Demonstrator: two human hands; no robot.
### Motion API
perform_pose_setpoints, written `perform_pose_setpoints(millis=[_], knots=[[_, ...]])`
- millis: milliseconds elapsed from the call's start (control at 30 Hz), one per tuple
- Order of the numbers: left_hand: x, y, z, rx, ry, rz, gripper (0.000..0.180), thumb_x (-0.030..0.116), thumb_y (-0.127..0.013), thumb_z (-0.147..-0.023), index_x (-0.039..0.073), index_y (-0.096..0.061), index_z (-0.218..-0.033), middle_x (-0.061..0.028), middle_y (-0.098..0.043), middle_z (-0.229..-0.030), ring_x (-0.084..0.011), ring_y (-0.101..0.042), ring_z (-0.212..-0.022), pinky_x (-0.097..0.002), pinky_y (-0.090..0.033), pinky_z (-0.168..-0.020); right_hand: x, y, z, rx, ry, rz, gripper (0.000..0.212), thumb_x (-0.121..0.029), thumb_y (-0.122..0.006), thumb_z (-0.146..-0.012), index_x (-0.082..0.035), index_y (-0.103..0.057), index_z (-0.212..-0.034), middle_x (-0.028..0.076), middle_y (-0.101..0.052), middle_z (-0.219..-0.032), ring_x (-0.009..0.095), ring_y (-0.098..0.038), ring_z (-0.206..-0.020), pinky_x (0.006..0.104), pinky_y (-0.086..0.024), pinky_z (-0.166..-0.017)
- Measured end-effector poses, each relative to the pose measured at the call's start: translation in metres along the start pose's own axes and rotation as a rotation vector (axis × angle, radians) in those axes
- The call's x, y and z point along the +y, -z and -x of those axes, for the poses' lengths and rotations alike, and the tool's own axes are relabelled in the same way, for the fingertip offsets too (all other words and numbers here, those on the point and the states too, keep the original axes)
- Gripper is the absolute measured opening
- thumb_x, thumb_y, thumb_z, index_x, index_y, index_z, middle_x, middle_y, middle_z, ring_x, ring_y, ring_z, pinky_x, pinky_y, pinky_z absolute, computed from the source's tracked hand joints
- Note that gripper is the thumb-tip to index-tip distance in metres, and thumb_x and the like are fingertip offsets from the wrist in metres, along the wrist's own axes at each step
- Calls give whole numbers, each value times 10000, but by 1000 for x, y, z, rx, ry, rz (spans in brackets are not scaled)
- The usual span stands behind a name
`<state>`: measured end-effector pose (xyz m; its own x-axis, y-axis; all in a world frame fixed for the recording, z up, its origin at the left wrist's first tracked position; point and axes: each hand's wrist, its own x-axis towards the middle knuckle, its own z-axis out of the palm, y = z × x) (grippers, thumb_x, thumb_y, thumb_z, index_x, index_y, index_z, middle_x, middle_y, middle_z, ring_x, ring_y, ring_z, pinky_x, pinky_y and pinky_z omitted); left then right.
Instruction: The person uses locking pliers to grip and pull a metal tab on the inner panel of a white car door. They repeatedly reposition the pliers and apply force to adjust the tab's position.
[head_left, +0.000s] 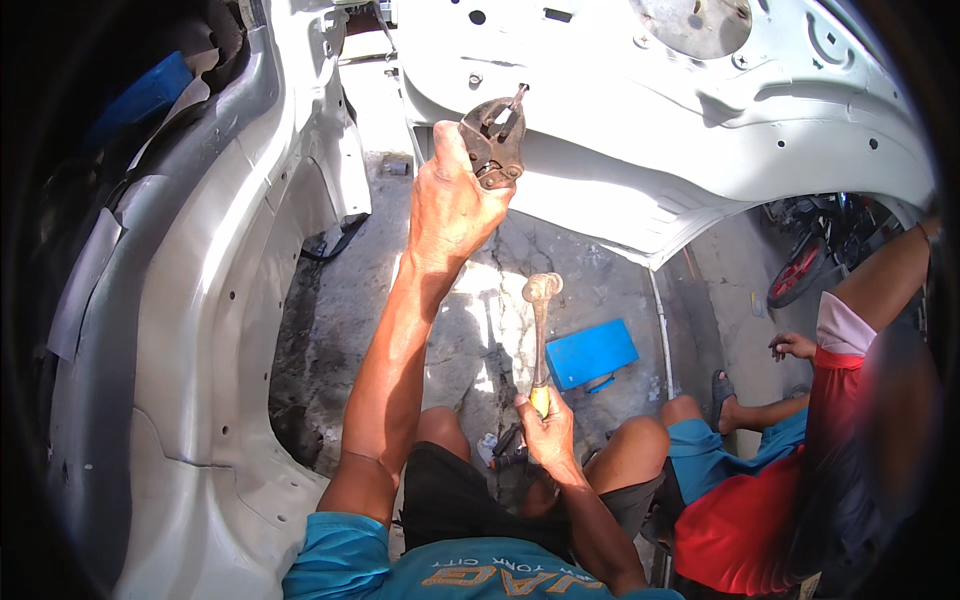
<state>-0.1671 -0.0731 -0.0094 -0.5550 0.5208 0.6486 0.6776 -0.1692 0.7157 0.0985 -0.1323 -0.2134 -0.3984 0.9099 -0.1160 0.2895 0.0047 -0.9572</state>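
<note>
My left hand (450,200) is raised, its fingers wrapped round worn locking pliers (494,150). The jaws of the pliers point up at the inner side of a white car door (600,130). At their tip is a thin metal piece (520,92), close to a hole in the panel; whether it goes into the hole I cannot tell. Lower down, my right hand (548,432) grips a hammer (541,330) by its yellow grip. The rusty, rounded hammer head is upward, below the door and apart from it.
A grey-white car body frame (200,330) curves along the left. On the concrete floor lies a blue case (592,354). Another person in a red shirt (745,520) sits close on my right, one arm raised toward the door. Farther off stands a red-rimmed wheel (797,272).
</note>
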Motion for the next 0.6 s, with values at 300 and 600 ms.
perform_pose_setpoints(millis=[300, 600], knots=[[8, 8, 3, -70, 72, -82, 547, 156, -766, -820, -3, -444, -1233, -190, -680, -1013, -282, -686, -887, -422, -555, -806, -184, 46, -26, 52, 1062, 525, 511, -285, -831, -866, -59, -566, -1240, 139, -636, -891, 342, -687, -709, 425, -541, -570], [-28, -6, 4, 28, -199, -58, 207, 132, -714, -878, 37, -604, -1024, -59, -647, -887, -206, -636, -743, -349, -541, -705, -224, 71, -42, 32, 862, 755, 368, -407, -716, -959, -64, -616, -1051, 119, -648, -772, 353, -669, -661, 447, -507, -561]])
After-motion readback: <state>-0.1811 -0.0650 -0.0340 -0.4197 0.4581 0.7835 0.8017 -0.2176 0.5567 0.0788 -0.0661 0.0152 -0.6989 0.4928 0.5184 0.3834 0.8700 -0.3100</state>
